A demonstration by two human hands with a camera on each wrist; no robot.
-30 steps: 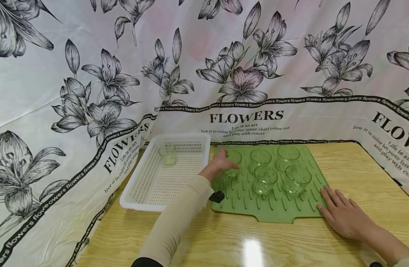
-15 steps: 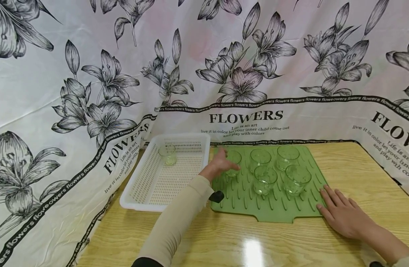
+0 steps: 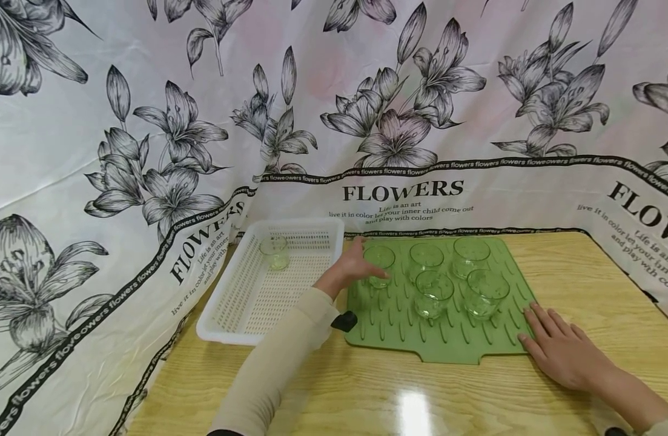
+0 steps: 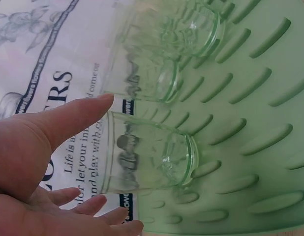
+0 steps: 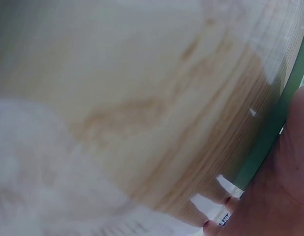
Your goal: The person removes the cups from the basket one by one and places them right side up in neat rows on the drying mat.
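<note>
A clear glass tumbler (image 3: 381, 259) stands upright at the left of a green ridged mat (image 3: 448, 347). Beside it is my left hand (image 3: 350, 265), thumb and fingers spread. In the left wrist view a gap shows between the spread fingers and this same glass tumbler (image 4: 151, 156); nothing is held. More glasses (image 3: 433, 295) share the mat, to the right. My right hand (image 3: 567, 352) lies flat with straight fingers at the mat's right edge, fingertips touching or nearly touching it. The right wrist view catches only part of that hand (image 5: 285, 182) and the mat's edge.
Left of the mat is a white perforated basket (image 3: 216, 332) with one glass (image 3: 274, 252) at its back. Both stand on a wooden table (image 3: 366, 393). A cloth (image 3: 399, 200) printed with flowers hangs behind and along the sides.
My left hand has drawn back slightly to the left, away from the left glass, with its fingers spread. The right hand and the glasses stay where they were.
</note>
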